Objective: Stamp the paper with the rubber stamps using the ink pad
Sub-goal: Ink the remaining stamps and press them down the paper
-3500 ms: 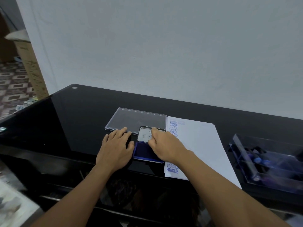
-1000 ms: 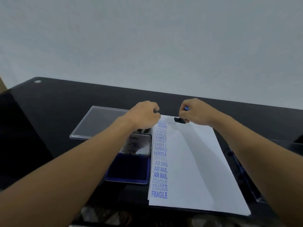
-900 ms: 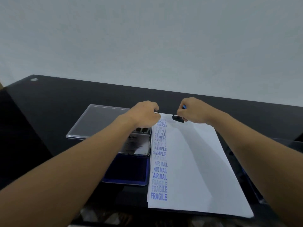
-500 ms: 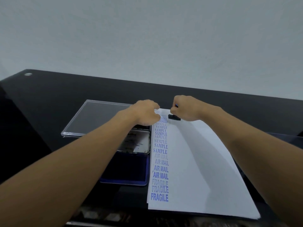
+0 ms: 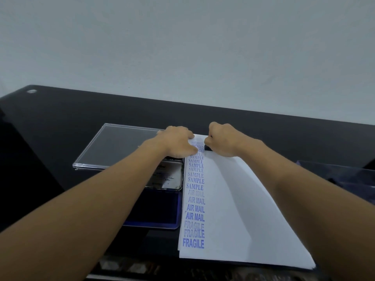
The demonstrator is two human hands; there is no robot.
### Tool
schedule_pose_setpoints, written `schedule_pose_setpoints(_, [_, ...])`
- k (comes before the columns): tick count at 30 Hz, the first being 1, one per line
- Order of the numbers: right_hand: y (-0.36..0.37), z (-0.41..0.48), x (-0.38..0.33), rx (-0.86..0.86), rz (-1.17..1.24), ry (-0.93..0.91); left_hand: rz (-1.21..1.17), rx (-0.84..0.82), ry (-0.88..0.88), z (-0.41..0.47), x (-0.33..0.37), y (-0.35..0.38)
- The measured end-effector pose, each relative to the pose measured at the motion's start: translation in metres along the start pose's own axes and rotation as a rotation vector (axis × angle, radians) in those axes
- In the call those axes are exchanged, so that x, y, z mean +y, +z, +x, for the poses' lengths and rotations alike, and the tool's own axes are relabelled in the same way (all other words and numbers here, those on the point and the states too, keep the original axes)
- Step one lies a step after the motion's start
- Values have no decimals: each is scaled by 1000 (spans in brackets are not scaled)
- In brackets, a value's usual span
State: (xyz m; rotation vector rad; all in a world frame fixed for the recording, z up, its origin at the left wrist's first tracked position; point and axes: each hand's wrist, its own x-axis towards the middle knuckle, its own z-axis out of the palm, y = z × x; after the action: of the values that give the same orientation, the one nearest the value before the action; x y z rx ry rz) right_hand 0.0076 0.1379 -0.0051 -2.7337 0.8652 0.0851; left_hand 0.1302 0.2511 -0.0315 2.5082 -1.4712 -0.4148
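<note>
Stamp (image 5: pixel 207 148) mostly buried under the right hand (image 5: pixel 223 140); only a dark sliver of its base shows. Left forearm (image 5: pixel 121 189) covers part of the ink pad (image 5: pixel 162 209) and its lid (image 5: pixel 172 177); lid print unreadable. Clear box (image 5: pixel 345 175) cut off by the right edge.

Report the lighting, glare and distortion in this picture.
Head view: soft, even light; a faint grey arm shadow crosses the paper; the ink pad lid shows pale glare; the table looks bowed by the wide lens; the near print is sharp.
</note>
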Motion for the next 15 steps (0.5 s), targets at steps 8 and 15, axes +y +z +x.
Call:
schedule_pose_setpoints(8, [7, -3, -3, 61, 80, 24, 13, 14, 3, 3, -2, 3])
schedule_pose_setpoints(15, [3, 2, -4, 35, 67, 31, 24, 27, 7, 3, -1, 3])
